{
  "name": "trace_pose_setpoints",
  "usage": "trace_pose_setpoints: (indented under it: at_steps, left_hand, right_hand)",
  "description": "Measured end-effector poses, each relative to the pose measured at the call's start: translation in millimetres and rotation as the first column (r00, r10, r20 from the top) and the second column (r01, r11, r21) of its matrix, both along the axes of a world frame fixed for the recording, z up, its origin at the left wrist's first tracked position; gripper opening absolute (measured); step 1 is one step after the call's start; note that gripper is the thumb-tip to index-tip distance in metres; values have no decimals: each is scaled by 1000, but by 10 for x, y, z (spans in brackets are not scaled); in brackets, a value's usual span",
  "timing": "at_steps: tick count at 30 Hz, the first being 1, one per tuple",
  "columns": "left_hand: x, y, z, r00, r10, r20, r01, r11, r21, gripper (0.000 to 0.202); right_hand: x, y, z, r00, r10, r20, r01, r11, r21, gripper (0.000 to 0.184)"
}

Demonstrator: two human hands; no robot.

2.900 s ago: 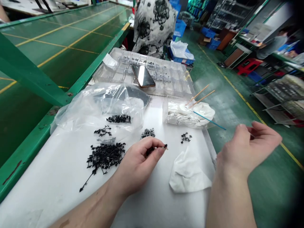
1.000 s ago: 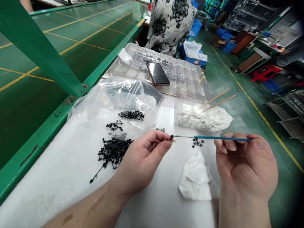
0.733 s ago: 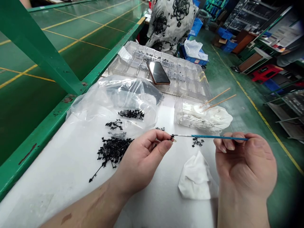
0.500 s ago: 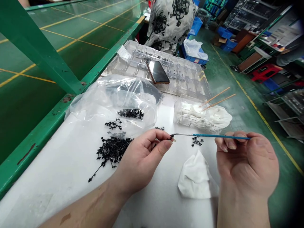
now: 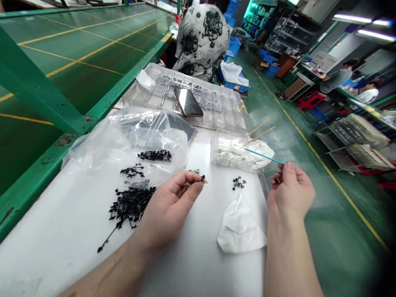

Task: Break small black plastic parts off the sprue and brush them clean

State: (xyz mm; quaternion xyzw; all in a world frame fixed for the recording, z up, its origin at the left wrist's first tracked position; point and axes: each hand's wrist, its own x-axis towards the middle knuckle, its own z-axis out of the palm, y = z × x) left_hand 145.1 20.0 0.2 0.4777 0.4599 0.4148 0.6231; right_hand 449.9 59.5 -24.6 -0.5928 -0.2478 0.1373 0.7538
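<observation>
A small black part is pinched between the thumb and forefinger of my left hand, over the white tabletop. My right hand grips a thin blue paintbrush by its end. The brush points left, its far end over the white cloth in a clear plastic box. Two wooden sticks jut from that box. Left of my left hand lies a heap of black branched parts. A few more black parts sit between my hands, above a crumpled white cloth.
A clear plastic bag spreads at the left by a green metal frame. Behind it stands a clear compartment tray with a phone on top. A person in a floral garment is beyond; other people sit far right.
My right hand has turned and drawn the paintbrush away from the black part, toward the clear box. My left hand keeps its pinch. The whole view has shifted somewhat.
</observation>
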Motion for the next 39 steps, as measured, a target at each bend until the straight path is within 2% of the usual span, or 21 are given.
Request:
trace_pose_setpoints:
  at_steps: [3,6,8,10,11,12,13,14,16,17,18,24,29,34,39]
  left_hand:
    - [-1,37,-9,997,56,49,-54,998,-39,28]
    - [-20,51,-13,987,112,115,-106,993,-57,29]
    - [-40,52,-22,977,147,156,-140,989,-56,27]
    - [-59,54,-36,968,172,185,-166,985,-46,26]
    - [-65,57,-43,964,180,195,-176,984,-40,25]
    - [-69,62,-50,962,183,201,-180,983,-33,24]
    - [-70,67,-55,962,182,203,-180,983,-27,24]
    - [-68,72,-59,963,178,202,-177,984,-25,24]
    - [-58,77,-62,965,168,199,-167,986,-19,24]
    - [-50,78,-62,967,162,197,-161,987,-17,24]
    - [-43,77,-63,969,157,193,-157,988,-15,24]
    - [-9,70,-87,976,114,185,-118,993,10,20]
    - [-16,64,-75,977,99,186,-105,994,20,18]
    - [-22,28,-25,995,36,88,-44,995,93,9]
    - [-1,-16,-9,1000,-16,-21,20,976,216,7]
  right_hand:
    - [89,58,-98,999,-32,41,36,995,-88,47]
    - [149,39,-127,983,-110,146,135,976,-172,49]
    - [97,-25,-99,928,-193,317,248,959,-141,49]
    - [-78,-120,-50,841,-205,501,258,965,-37,41]
    - [-209,-171,-26,793,-132,595,176,984,-16,33]
    - [-359,-218,-8,744,6,669,28,999,-41,23]
    - [-517,-259,3,662,200,723,-158,979,-126,14]
    - [-671,-288,5,510,420,751,-338,900,-274,10]
    - [-927,-306,-20,246,658,712,-486,719,-497,13]
    - [-1014,-297,-44,165,708,687,-501,660,-560,15]
    - [-1073,-278,-72,130,728,673,-501,634,-589,17]
    - [-1102,-161,-192,61,777,627,-512,563,-649,13]
    - [-1106,-156,-177,62,783,618,-513,557,-653,10]
    - [-1074,-164,-164,109,785,610,-565,554,-611,14]
    - [-1100,-151,-184,33,784,620,-519,544,-660,8]
